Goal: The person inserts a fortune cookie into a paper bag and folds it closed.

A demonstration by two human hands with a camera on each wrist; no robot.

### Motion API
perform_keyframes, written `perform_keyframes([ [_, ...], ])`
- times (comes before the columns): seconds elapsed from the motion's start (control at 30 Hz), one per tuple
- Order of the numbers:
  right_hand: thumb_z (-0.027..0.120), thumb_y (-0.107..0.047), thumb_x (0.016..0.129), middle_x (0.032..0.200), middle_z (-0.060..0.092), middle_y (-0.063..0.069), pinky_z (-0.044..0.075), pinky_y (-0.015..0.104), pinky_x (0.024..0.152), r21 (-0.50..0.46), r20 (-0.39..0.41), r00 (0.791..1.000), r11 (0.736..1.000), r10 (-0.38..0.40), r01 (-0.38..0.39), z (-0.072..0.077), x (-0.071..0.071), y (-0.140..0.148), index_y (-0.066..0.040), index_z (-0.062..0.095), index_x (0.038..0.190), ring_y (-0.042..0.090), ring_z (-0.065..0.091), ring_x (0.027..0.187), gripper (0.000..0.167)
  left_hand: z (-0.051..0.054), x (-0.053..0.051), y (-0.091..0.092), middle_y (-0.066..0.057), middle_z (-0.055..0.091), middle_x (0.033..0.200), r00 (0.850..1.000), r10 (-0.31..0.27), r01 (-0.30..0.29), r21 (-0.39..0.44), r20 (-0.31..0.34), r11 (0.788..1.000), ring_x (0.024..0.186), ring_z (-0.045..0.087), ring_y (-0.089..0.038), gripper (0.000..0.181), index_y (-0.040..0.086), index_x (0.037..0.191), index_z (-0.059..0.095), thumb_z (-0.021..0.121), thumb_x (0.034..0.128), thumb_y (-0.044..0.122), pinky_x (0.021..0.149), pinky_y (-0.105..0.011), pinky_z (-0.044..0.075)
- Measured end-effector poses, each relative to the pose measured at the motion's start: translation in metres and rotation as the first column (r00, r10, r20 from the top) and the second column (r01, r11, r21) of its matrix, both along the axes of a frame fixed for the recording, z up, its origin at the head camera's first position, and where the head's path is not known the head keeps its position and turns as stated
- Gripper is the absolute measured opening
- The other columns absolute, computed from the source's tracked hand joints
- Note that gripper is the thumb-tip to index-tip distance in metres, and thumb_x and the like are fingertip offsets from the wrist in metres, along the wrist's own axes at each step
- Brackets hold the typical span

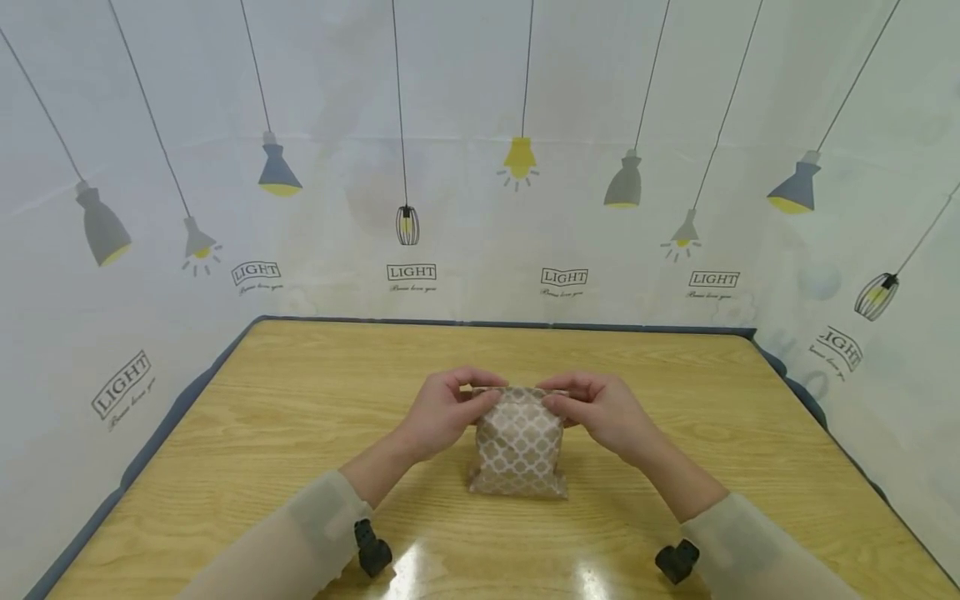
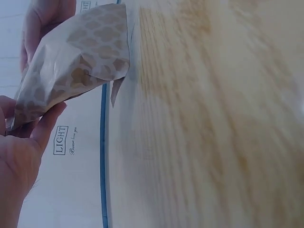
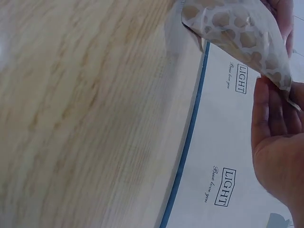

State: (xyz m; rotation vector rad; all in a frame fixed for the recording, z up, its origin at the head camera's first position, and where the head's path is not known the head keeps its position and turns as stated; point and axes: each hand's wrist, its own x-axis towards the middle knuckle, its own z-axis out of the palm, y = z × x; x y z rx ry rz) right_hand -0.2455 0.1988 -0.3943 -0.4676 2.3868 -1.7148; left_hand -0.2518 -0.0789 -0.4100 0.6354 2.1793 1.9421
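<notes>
A tan paper bag [image 1: 519, 446] with a white lattice pattern stands upright on the wooden table, its body bulging and its top edge folded over. My left hand [image 1: 450, 412] pinches the left end of that top edge between thumb and fingers. At the right end, my right hand [image 1: 603, 412] grips the same edge, thumb in front and fingers behind. In the left wrist view the bag [image 2: 80, 52] shows a puffed side and a loose flap at its base. What is inside the bag is hidden.
The light wooden table [image 1: 300, 400] has a dark blue edge along its back and sides. Behind it hangs a pale backdrop [image 1: 480, 233] printed with lamps and the word LIGHT. A small black device [image 1: 372, 550] sits at the left wrist, another [image 1: 677, 562] at the right.
</notes>
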Motion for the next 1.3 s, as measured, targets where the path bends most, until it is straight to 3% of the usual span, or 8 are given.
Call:
perform_keyframes([
  [0.23,0.076,-0.028,0.106,0.106,0.078,0.009,0.065,0.034,0.075,0.027,0.012,1.000,1.000,-0.010,0.010,-0.003,-0.002,-0.007,-0.008,0.076,0.136,0.018,0.072,0.087,0.036,-0.003,-0.001,0.007,-0.016,0.071,0.130,1.000,0.007,-0.007,-0.011,-0.015,1.000,0.095,0.071,-0.014,0.022,0.004,0.128,0.076,0.068,0.1089,0.013,0.077,-0.024,0.060],
  [0.37,0.078,-0.031,0.104,0.099,0.077,0.007,0.058,0.032,0.066,0.071,-0.023,0.999,0.997,-0.039,0.040,-0.003,-0.001,-0.010,-0.013,0.081,0.127,0.017,0.065,0.078,0.030,-0.005,-0.003,0.012,-0.010,0.074,0.127,1.000,0.020,-0.021,-0.048,-0.024,0.999,0.082,0.063,-0.011,0.024,0.012,0.128,0.078,0.073,0.1066,0.020,0.068,-0.022,0.055],
  [0.5,0.079,-0.030,0.103,0.096,0.077,0.006,0.053,0.028,0.062,0.080,-0.051,0.997,0.995,-0.050,0.054,-0.003,0.000,-0.014,-0.015,0.083,0.124,0.015,0.059,0.075,0.026,-0.005,-0.003,0.017,-0.004,0.078,0.126,0.998,0.057,-0.060,-0.079,-0.041,0.995,0.091,0.067,-0.011,0.021,0.015,0.122,0.082,0.077,0.1045,0.024,0.074,-0.023,0.056],
  [0.57,0.079,-0.028,0.103,0.098,0.079,0.006,0.054,0.027,0.062,0.069,-0.059,0.997,0.996,-0.057,0.061,-0.003,0.000,-0.016,-0.015,0.084,0.122,0.014,0.062,0.075,0.023,-0.004,-0.003,0.018,-0.004,0.079,0.126,0.997,0.075,-0.078,-0.074,-0.032,0.994,0.104,0.070,-0.011,0.017,0.015,0.118,0.083,0.077,0.1041,0.023,0.081,-0.025,0.059],
  [0.67,0.079,-0.023,0.103,0.104,0.082,0.008,0.054,0.025,0.061,0.049,-0.074,0.995,0.996,-0.069,0.073,-0.002,0.001,-0.018,-0.011,0.084,0.119,0.012,0.065,0.076,0.021,-0.004,-0.003,0.018,-0.005,0.079,0.125,0.995,0.092,-0.093,-0.073,-0.025,0.993,0.107,0.073,-0.012,0.016,0.014,0.116,0.083,0.078,0.1033,0.022,0.084,-0.026,0.061],
  [0.93,0.078,-0.018,0.103,0.108,0.083,0.011,0.063,0.025,0.069,0.030,-0.047,0.997,0.998,-0.058,0.059,-0.001,0.001,-0.015,-0.005,0.083,0.121,0.009,0.072,0.082,0.023,-0.003,-0.003,0.008,-0.012,0.077,0.125,0.997,0.069,-0.068,-0.018,0.045,0.997,0.090,0.074,-0.012,0.019,0.009,0.120,0.082,0.076,0.1042,0.018,0.074,-0.032,0.066],
  [1.17,0.080,-0.028,0.102,0.099,0.081,0.004,0.061,0.027,0.065,0.099,-0.028,0.998,0.993,-0.056,0.059,0.000,-0.001,-0.016,-0.011,0.083,0.123,0.013,0.069,0.076,0.027,-0.003,-0.001,0.009,-0.013,0.077,0.122,0.997,0.069,-0.068,-0.040,0.019,0.997,0.088,0.074,-0.011,0.016,0.008,0.117,0.082,0.075,0.1041,0.014,0.072,-0.029,0.066],
  [1.3,0.078,-0.026,0.104,0.100,0.081,0.006,0.057,0.027,0.061,0.143,-0.074,0.996,0.988,-0.045,0.055,0.004,0.000,-0.019,-0.011,0.084,0.118,0.012,0.065,0.074,0.022,-0.004,0.001,0.011,-0.013,0.077,0.120,0.998,0.065,-0.064,-0.045,0.014,0.997,0.084,0.072,-0.010,0.015,0.008,0.116,0.082,0.075,0.1042,0.013,0.068,-0.026,0.063],
])
